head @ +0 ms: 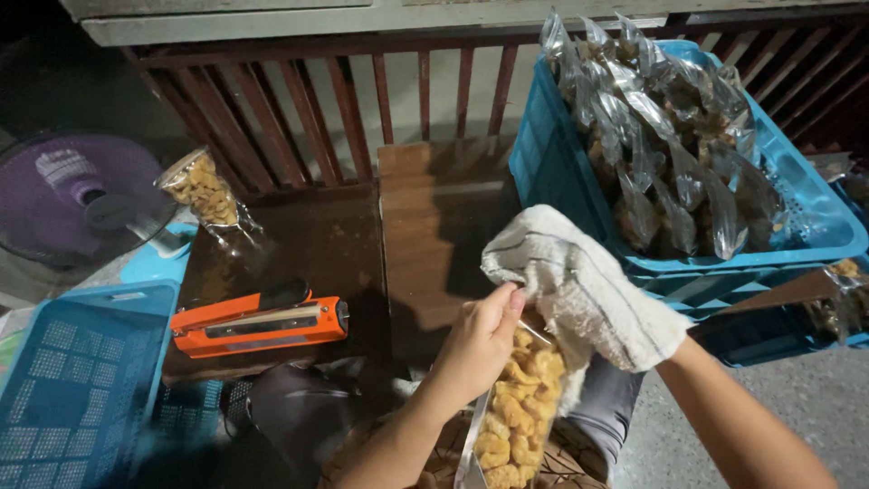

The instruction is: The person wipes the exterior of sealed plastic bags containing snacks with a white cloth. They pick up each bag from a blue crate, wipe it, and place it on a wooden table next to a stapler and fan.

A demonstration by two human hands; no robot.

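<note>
My left hand (pixel 480 344) pinches the open top of a clear plastic bag (pixel 511 412) filled with yellow fried snack pieces, held upright over my lap. My right hand is hidden under a white striped cloth (pixel 579 285), which it presses against the bag's mouth. An orange heat sealer (pixel 261 324) lies shut on the dark wooden bench (pixel 308 244) to the left. Another filled snack bag (pixel 204 190) leans against the railing at the bench's far left.
A blue crate (pixel 815 217) at the right holds several clear bags of snacks, stacked on another blue crate. An empty blue basket (pixel 77 389) sits at lower left. A fan (pixel 77 195) stands at far left. A red-brown railing (pixel 344 109) runs behind.
</note>
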